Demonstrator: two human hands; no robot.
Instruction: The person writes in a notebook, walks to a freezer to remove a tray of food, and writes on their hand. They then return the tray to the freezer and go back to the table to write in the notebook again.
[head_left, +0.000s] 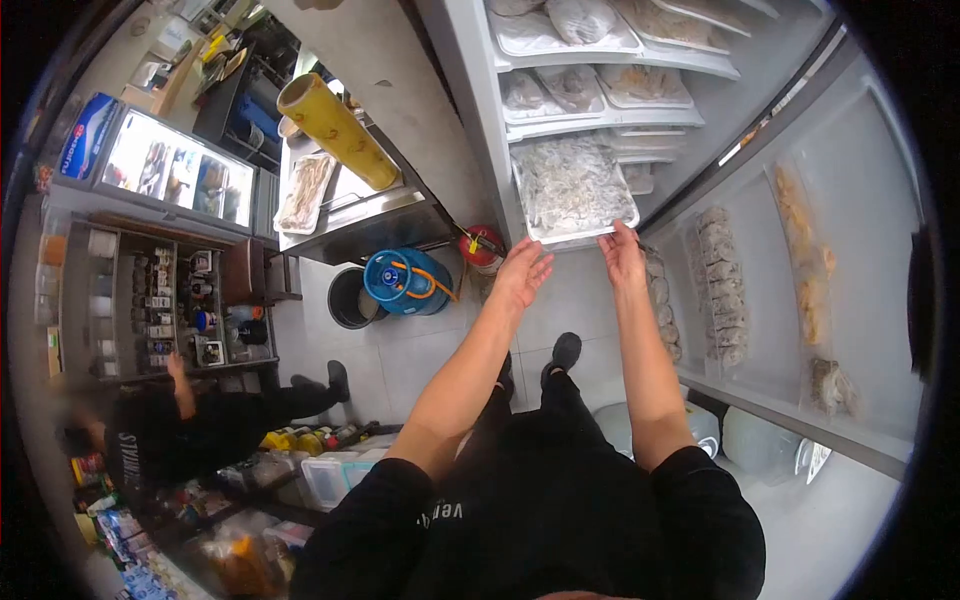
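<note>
Tray (575,190) | right hand (622,255) touching front edge | left hand (522,272) just below

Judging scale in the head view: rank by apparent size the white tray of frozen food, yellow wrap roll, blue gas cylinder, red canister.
1. white tray of frozen food
2-3. yellow wrap roll and blue gas cylinder look alike
4. red canister

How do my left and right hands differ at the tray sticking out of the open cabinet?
The right hand reaches farther, fingertips touching the front rim of the tray; the left hand sits lower, short of that rim. The left hand has its fingers spread, while the right hand's lie closer together. Both are bare, open and raised toward the same tray.
</note>
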